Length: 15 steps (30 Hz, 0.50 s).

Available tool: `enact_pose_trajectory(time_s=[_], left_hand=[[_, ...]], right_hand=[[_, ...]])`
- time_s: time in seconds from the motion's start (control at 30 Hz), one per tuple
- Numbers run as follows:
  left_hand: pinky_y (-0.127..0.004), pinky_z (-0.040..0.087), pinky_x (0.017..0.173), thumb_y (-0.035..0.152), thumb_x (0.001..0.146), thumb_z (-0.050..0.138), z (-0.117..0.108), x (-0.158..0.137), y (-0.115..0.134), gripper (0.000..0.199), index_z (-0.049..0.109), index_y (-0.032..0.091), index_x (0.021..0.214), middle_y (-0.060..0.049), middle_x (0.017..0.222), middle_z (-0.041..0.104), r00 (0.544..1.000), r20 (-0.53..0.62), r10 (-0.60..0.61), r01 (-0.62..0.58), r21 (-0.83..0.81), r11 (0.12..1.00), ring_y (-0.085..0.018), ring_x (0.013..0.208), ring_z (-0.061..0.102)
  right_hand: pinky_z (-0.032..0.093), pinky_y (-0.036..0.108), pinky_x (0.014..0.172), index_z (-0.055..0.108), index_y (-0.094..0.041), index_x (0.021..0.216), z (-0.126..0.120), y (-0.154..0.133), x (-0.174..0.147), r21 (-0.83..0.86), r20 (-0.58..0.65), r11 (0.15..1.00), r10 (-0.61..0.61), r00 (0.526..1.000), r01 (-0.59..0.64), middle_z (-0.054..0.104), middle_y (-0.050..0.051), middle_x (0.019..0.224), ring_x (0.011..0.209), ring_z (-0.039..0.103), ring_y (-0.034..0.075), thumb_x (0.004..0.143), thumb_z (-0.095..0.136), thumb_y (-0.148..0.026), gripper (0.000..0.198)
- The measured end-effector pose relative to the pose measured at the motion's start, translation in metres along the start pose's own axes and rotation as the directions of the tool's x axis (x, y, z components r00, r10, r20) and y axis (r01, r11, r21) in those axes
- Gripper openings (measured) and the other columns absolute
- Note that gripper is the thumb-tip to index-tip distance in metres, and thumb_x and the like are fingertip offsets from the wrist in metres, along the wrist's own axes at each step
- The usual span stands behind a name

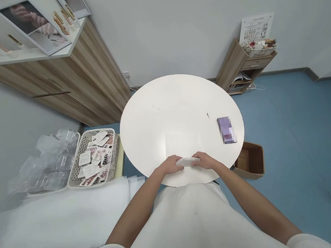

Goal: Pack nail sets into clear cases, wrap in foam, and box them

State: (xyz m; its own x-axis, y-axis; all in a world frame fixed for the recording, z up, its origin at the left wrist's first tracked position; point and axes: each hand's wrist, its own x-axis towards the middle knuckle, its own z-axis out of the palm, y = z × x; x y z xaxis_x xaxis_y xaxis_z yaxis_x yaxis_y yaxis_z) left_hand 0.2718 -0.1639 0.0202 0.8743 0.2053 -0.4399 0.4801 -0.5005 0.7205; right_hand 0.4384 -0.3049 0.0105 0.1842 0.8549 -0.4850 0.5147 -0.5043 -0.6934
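Around you, the blue floor [295, 135] spreads to the right, and a tall wood-grain cabinet [95, 72] stands at the far left. In front of you is the round white table [177, 100], with your own white shirt [198, 220] against its near edge. Left of you lies a stack of thin white sheets [68, 226], cut off by the left side of the view, with a basket [115, 160] of small printed cards [94, 158] beyond it; the cards' wording is too small to read. On the right, a cardboard box [254, 157] sits partly hidden under the table's rim. A purple packet [225, 126] lies on the table's right side, its front blurred into blocks. At the near middle of the table, between your hands, is a white strip [187, 161], narrow, pale, slightly cloudy and rounded along its length. Your left hand [172, 164] pinches its left end and your right hand [204, 160] its right end, thumbs toward each other; the fingertips underneath are hidden. Beyond it a faint pale sheet [183, 142] nearly melts into the tabletop, so you cannot tell whether the two are joined.
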Motion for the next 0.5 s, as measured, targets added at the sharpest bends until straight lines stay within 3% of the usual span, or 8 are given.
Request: enact_pose_trajectory(time_s=[0.1, 0.23, 0.33, 0.5], left_hand=[[-0.026, 0.043, 0.070, 0.037, 0.069, 0.049, -0.008, -0.001, -0.014, 0.028, 0.061, 0.020, 0.088, -0.003, 0.090, 0.062, 0.993, -0.081, -0.081, 0.072, -0.110, 0.991, -0.019, 0.082, 0.056], [-0.025, 0.041, 0.056, 0.040, 0.072, 0.045, -0.006, 0.001, -0.031, 0.025, 0.055, 0.018, 0.065, 0.000, 0.065, 0.057, 0.954, -0.183, -0.239, 0.209, -0.168, 0.963, -0.016, 0.063, 0.054], [-0.024, 0.038, 0.053, 0.035, 0.071, 0.046, -0.001, 0.006, -0.038, 0.020, 0.050, 0.018, 0.061, 0.001, 0.060, 0.052, 0.905, -0.271, -0.328, 0.286, -0.183, 0.940, -0.014, 0.060, 0.051], [-0.025, 0.037, 0.054, 0.030, 0.072, 0.045, 0.005, 0.012, -0.046, 0.015, 0.046, 0.019, 0.062, 0.001, 0.059, 0.049, 0.849, -0.348, -0.397, 0.360, -0.169, 0.918, -0.015, 0.061, 0.050]], right_hand=[[0.040, 0.025, 0.059, 0.062, -0.020, 0.080, -0.006, 0.002, 0.010, 0.128, 0.024, 0.991, 0.036, 0.999, -0.039, 0.061, 0.003, 0.082, 0.071, 0.055, 0.016, 0.068, 0.057, -0.039, 0.023], [0.040, 0.023, 0.055, 0.059, -0.019, 0.085, -0.005, 0.010, 0.022, 0.288, -0.094, 0.949, 0.164, 0.982, -0.131, 0.061, 0.001, 0.081, 0.067, 0.055, 0.014, 0.064, 0.060, -0.040, 0.029], [0.040, 0.022, 0.053, 0.058, -0.019, 0.082, 0.000, 0.018, 0.026, 0.286, -0.148, 0.931, 0.276, 0.950, -0.226, 0.062, 0.001, 0.078, 0.065, 0.056, 0.014, 0.064, 0.059, -0.037, 0.026], [0.042, 0.024, 0.058, 0.057, -0.019, 0.084, 0.005, 0.025, 0.027, 0.242, -0.204, 0.931, 0.324, 0.924, -0.273, 0.061, 0.001, 0.079, 0.070, 0.056, 0.016, 0.065, 0.056, -0.032, 0.023]])
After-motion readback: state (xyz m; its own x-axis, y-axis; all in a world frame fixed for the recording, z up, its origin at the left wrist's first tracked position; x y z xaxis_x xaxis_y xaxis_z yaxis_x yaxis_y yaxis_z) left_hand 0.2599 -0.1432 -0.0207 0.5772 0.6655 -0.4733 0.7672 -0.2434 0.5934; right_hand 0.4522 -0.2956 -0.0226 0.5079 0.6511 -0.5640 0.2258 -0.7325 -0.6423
